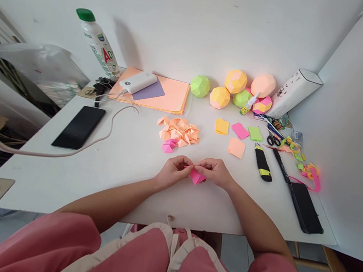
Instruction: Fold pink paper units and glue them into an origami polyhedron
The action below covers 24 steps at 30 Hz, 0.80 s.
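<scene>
Near the front of the white table, a pink sheet of folded paper (197, 177) is pinched between both hands. My left hand (173, 171) grips its left corner with thumb and fingers closed. On the other side my right hand (215, 172) is closed on its upper right edge; the fingertips hide part of the paper. Just beyond my left hand lie a few folded pink pieces (168, 146), touching a heap of folded peach paper pieces (178, 131). Past my right hand sit small square stacks: peach (236, 148), pink (240, 130), yellow (221, 126) and green (255, 134).
Paper balls (219, 97) and a glue bottle (248, 105) stand along the wall. A box cutter (262, 163), scissors (273, 140) and a black case (305, 208) lie right. Leftward are a phone (79, 127), a cable, a power bank (138, 82) and a spray can (101, 46).
</scene>
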{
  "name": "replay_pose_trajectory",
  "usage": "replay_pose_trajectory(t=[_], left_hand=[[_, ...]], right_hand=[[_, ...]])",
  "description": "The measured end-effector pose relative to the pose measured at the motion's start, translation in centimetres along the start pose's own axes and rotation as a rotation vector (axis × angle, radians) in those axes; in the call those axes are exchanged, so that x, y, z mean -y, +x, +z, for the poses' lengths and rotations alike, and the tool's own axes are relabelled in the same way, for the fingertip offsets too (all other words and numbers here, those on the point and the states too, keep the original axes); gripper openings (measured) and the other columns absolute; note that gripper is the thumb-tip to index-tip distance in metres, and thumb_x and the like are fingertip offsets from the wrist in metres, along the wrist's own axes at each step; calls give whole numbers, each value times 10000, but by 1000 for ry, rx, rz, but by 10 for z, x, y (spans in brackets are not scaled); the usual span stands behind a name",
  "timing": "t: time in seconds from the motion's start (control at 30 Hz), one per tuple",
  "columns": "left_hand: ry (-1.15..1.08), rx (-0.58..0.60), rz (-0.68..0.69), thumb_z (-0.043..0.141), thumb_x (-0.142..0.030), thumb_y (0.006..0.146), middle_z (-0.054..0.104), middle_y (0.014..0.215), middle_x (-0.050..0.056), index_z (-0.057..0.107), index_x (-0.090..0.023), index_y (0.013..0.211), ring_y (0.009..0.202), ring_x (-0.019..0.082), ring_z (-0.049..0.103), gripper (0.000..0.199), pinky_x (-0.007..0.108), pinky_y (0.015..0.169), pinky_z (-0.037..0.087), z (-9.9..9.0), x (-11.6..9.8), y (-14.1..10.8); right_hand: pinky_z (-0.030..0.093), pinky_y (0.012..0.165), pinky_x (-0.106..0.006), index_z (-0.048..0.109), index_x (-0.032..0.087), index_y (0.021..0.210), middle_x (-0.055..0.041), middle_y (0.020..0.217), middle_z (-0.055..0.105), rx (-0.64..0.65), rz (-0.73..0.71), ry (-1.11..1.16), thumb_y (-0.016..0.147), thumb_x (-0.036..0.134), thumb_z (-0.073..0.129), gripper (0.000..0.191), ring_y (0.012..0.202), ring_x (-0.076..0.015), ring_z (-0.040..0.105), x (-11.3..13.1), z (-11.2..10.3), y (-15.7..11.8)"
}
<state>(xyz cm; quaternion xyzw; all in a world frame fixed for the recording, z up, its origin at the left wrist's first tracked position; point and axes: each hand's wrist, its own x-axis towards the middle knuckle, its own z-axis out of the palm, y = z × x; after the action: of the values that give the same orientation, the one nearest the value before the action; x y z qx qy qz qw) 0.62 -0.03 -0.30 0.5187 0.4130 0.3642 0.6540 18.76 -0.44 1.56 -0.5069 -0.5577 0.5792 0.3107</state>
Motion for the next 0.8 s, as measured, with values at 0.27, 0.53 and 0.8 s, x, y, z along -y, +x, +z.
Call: replay_pose_trajectory(t=[0.27, 0.53, 0.8], left_hand=[[-1, 22, 18, 625, -282, 703, 562, 619, -21, 536, -163, 690, 545, 87, 492, 150, 231, 529, 392, 0, -2, 0], [6, -53, 62, 609, -237, 690, 497, 512, -46, 522, -168, 647, 484, 74, 428, 119, 215, 483, 339, -2, -2, -1], [-6, -1, 51, 634, -337, 715, 549, 611, -22, 552, -168, 732, 555, 96, 496, 189, 240, 551, 399, -2, -2, 2]], right_hand=[[514, 502, -249, 689, 153, 747, -8, 630, 654, 7, -2, 19, 702, 403, 693, 254, 543, -123, 602, -1, 0, 0], [501, 495, -239, 692, 146, 748, -7, 623, 636, 0, -11, 7, 700, 403, 697, 262, 534, -111, 581, 1, -6, 1], [477, 506, -243, 671, 152, 732, -14, 646, 618, -1, -20, -3, 707, 402, 677, 251, 556, -116, 562, 3, -6, 1]])
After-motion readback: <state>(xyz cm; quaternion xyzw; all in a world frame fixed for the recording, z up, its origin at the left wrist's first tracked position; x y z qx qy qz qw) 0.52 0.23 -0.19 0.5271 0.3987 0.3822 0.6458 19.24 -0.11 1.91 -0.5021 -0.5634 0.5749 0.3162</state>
